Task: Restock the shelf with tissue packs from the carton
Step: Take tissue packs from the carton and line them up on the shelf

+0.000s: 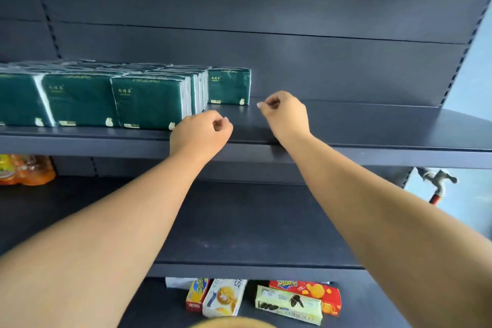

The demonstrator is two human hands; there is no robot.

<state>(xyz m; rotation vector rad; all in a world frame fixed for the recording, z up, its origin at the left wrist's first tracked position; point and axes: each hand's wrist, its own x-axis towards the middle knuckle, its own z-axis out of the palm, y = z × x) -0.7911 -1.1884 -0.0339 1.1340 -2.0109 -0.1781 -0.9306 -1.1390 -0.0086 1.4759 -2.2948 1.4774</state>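
Plainly both hands empty — left hand [201,133], right hand [286,114] fingers curled; tissue packs [149,101] label unreadable.

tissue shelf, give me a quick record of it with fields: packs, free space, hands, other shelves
packs: dark green tissue packs upright in rows on the left of the top shelf; single pack at the back
free space: right part bare
left hand: fingers curled, holds nothing
right hand: fingers curled, holds nothing
other shelves: orange bottles below left; biscuit boxes on the lowest
carton: not in view
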